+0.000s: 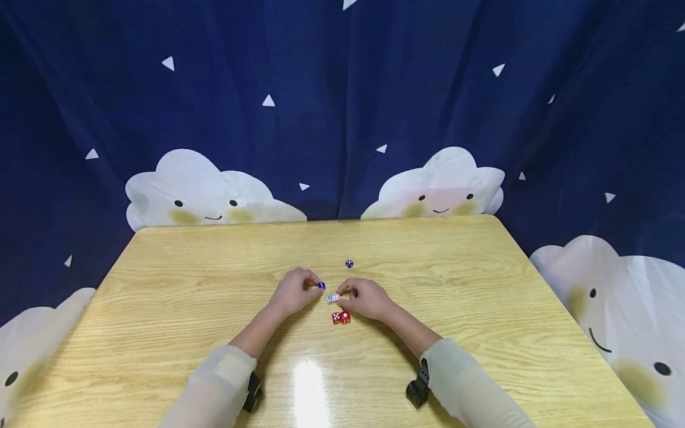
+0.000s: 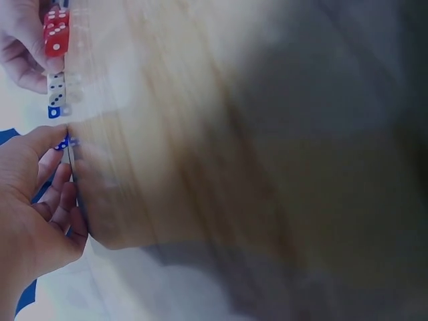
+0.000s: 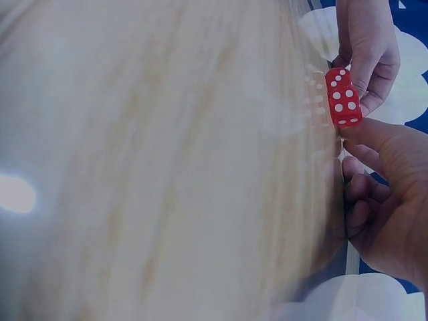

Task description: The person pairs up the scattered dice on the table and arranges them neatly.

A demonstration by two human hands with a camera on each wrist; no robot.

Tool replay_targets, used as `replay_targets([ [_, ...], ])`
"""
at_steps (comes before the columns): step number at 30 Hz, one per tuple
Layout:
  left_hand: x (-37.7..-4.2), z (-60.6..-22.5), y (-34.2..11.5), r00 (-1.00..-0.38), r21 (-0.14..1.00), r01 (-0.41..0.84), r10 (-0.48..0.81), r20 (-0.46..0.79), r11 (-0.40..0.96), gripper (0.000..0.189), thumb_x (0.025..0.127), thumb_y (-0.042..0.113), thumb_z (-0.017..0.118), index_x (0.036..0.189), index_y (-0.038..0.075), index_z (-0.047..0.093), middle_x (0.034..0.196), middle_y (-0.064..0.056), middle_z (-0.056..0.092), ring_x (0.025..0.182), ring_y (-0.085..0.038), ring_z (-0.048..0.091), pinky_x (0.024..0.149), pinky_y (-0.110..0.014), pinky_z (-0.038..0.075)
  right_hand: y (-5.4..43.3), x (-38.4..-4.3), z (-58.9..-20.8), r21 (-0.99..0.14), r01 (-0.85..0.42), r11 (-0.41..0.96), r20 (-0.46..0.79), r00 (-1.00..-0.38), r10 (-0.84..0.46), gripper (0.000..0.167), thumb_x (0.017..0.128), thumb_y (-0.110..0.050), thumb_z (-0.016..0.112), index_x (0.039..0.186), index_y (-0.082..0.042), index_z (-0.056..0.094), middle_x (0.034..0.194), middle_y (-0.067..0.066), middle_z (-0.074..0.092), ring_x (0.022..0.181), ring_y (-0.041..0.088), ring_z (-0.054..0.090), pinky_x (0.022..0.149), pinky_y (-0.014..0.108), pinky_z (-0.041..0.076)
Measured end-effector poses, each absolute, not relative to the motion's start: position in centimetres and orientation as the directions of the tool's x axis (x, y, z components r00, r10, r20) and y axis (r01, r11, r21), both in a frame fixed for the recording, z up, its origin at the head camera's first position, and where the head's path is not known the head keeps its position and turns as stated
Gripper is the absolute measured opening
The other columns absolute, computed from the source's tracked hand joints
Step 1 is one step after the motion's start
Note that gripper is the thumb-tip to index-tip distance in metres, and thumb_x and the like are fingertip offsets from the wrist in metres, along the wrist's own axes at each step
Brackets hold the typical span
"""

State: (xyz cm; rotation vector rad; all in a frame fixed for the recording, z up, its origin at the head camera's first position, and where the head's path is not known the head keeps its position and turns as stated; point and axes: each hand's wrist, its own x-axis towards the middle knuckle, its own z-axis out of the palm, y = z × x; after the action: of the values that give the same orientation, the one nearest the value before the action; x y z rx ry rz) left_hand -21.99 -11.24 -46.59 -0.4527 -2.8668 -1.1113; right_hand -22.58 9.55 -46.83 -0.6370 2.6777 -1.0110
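In the head view, my left hand pinches a blue die between thumb and forefinger. The same die shows between the fingertips in the left wrist view. Opposite it, my right hand has thumb and forefinger on either side of the right one of two white dice, which sit side by side. Two red dice lie together just nearer to me. Seen from the right wrist, the red dice stand in front of the white ones and hide them.
A second blue die lies farther back on the wooden table. Behind the table's far edge hangs a dark blue curtain with clouds and white triangles. Each wrist carries a small black camera.
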Motion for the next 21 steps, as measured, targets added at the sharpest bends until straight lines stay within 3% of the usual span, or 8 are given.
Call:
replay_targets([
  [9, -22.28, -46.95, -11.18, -0.976, 0.661, 0.201, 0.208, 0.069, 0.723, 0.017, 0.079, 0.021, 0.072, 0.090, 0.008, 0.069, 0.084, -0.004, 0.057, 0.076, -0.016, 0.049, 0.069, -0.028, 0.041, 9.49, -22.48, -46.54, -0.672, -0.330, 0.664, -0.029, -0.883, -0.469, 0.016, 0.081, -0.023, 0.072, 0.094, -0.015, 0.069, 0.061, -0.006, 0.050, 0.054, 0.007, 0.043, 0.049, 0.020, 0.032],
  [21, -22.36, -47.13, -11.22, -0.976, 0.658, 0.194, 0.207, 0.059, 0.727, 0.018, 0.079, 0.024, 0.072, 0.090, 0.010, 0.067, 0.085, -0.004, 0.057, 0.077, -0.016, 0.049, 0.070, -0.029, 0.040, 9.45, -22.62, -46.50, -0.676, -0.314, 0.667, -0.051, -0.883, -0.467, 0.016, 0.081, -0.023, 0.072, 0.094, -0.015, 0.069, 0.063, -0.005, 0.051, 0.055, 0.007, 0.044, 0.050, 0.020, 0.034],
])
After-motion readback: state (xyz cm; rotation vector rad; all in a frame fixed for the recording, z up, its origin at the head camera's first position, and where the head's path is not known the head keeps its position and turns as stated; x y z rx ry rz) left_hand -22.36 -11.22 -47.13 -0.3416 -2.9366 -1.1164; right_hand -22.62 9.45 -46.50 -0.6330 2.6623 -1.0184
